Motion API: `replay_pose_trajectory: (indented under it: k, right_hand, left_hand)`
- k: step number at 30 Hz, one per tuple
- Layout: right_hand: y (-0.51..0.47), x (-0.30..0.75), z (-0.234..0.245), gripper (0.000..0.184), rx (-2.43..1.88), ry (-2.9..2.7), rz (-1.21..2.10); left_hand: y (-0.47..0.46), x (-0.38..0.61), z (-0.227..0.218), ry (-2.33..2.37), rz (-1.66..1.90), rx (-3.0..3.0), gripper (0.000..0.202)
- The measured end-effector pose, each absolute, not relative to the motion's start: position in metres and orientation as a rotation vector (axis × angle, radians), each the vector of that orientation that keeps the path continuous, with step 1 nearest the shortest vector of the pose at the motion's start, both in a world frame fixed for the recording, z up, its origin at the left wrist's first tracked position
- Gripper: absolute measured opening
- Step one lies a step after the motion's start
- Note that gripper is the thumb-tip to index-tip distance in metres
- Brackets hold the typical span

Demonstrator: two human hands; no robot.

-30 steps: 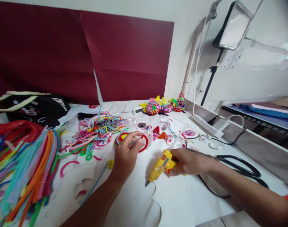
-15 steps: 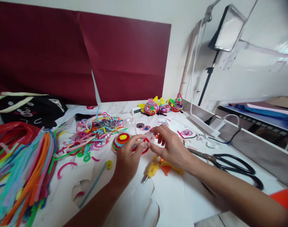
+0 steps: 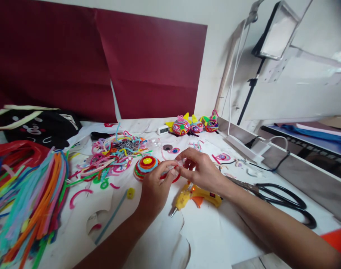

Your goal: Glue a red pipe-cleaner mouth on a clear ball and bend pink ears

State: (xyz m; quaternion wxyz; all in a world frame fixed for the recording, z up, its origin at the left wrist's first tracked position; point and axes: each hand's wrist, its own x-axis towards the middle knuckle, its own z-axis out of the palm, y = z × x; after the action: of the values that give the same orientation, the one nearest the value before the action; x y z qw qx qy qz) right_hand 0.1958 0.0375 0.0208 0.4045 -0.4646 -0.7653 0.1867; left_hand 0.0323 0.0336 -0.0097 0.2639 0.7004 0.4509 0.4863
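My left hand (image 3: 156, 185) and my right hand (image 3: 200, 170) meet over the middle of the table. Both pinch a red pipe cleaner (image 3: 177, 179) between thumb and fingertips; my fingers hide much of it. Just left of my left hand rests a round coil of striped pipe cleaners (image 3: 144, 170), with a yellow centre and red, orange and blue rings. Under my right hand lies a yellow hot glue gun (image 3: 182, 198), its nozzle towards me and a small light lit. A yellow coiled piece (image 3: 130, 193) sits near my left wrist.
Bundled pipe cleaners (image 3: 33, 201) spread across the left, with a tangled heap of cut pieces (image 3: 117, 151) behind. Black-handled scissors (image 3: 282, 194) lie beyond my right forearm. Several colourful fish-like figures (image 3: 181, 126) stand at the back beside a small digital clock (image 3: 163, 130).
The view has shifted slightly, moving the table items a little rightward. My hands stay together at the red pipe cleaner, with less red showing between the fingertips now.
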Motion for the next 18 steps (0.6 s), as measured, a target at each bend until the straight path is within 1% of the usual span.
replay_pose_trajectory:
  k: [5, 18]
  right_hand:
    - [0.04, 0.2, 0.019, 0.016, -1.156, -1.888, 0.637]
    - [0.052, 0.208, 0.005, 0.01, -1.057, -1.866, 0.741]
  left_hand:
    - [0.035, 0.032, -0.01, 1.246, 1.305, 1.929, 0.017]
    - [0.035, 0.033, -0.013, 1.257, 1.263, 1.972, 0.018]
